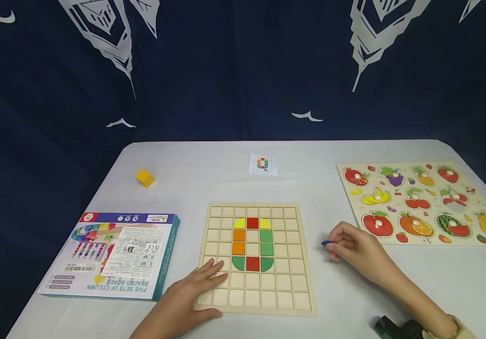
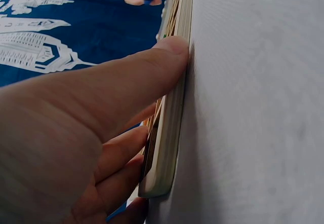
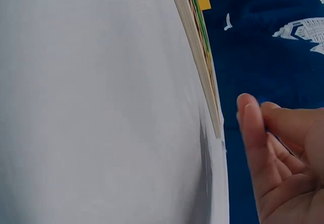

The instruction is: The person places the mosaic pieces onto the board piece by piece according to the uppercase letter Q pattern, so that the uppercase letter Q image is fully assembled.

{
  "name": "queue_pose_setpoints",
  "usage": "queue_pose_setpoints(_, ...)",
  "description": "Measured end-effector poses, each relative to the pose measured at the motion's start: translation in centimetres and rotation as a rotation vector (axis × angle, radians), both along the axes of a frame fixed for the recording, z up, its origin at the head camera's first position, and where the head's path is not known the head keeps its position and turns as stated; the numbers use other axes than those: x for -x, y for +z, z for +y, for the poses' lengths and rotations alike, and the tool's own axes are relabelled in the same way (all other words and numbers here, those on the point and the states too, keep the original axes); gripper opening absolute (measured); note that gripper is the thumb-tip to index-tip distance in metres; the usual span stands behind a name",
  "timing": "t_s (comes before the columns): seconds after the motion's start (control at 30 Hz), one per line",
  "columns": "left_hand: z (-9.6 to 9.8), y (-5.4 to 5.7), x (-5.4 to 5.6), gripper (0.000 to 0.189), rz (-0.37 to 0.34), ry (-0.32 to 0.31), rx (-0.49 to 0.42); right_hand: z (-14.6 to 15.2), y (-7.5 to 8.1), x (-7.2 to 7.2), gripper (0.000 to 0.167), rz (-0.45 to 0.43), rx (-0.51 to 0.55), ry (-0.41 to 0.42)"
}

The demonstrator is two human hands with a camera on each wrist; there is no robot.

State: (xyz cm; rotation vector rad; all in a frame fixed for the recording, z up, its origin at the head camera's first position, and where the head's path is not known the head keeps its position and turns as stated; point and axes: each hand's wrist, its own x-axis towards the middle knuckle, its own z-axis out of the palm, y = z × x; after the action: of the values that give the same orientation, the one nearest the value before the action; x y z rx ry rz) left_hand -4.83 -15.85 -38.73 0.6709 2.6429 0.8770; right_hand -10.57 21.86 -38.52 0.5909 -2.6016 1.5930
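A wooden grid board (image 1: 285, 294) lies in the middle of the table, with red, orange, yellow and green pieces set in a ring on its squares. My left hand (image 1: 194, 294) rests on the board's lower left corner, fingers spread and straight, thumb along the near edge; the left wrist view shows the thumb (image 2: 152, 64) against the board's side. To the right of the board, my right hand (image 1: 355, 249) pinches a small dark blue piece (image 1: 327, 243) between thumb and fingers, above the table. In the right wrist view the fingers mostly hide that piece.
A small pattern card (image 1: 263, 165) showing a similar coloured ring lies behind the board. At left are a flat bead-set box (image 1: 117, 256) and a yellow cube (image 1: 145, 178). A fruit puzzle board (image 1: 425, 202) lies at right, close behind my right hand.
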Motion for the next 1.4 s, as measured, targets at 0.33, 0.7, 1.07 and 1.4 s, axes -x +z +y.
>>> queue_pose_setpoints(0.33, 0.0, -0.1, -0.2, 0.068, 0.027, 0.007, -0.001, -2.5, 0.2, -0.8, 0.007, -0.135, 0.244, 0.123)
queue_pose_setpoints(0.7, -0.1, -0.1, -0.1, 0.066, 0.102, -0.012, -0.006, -6.6, -0.4, -1.7, 0.012, -0.127, 0.081, 0.165)
queue_pose_setpoints(1.07, 0.0, -0.1, -0.2, 0.067, 0.100, -0.008, -0.007, -9.1, -1.1, -2.7, 0.016, -0.025, -0.043, 0.152)
queue_pose_setpoints(1.4, -0.1, -0.2, -0.1, 0.066, 0.102, -0.009, 0.003, -10.0, -1.7, -3.1, 0.021, 0.134, -0.139, 0.146)
